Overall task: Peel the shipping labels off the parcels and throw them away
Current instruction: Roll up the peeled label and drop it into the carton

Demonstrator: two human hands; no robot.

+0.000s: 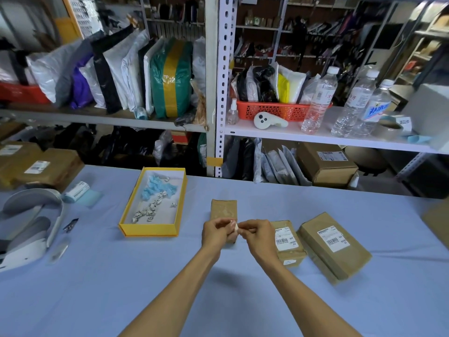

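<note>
My left hand (215, 233) and my right hand (257, 235) meet over the table, both pinching a small crumpled white label (234, 226) between their fingertips. Just behind them lies a brown parcel (223, 209) with no label on its top. To the right lie two brown parcels, one (288, 243) close to my right wrist and one (334, 244) farther right, each still bearing a white shipping label. A yellow box (153, 203) to the left holds several crumpled white labels and blue scraps.
A white headset (29, 224) sits at the left table edge, with a blue label roll (80, 192) and more brown parcels (41, 166) behind it. Shelves behind the table hold mailer bags, an orange basket (272, 110) and water bottles (320, 98).
</note>
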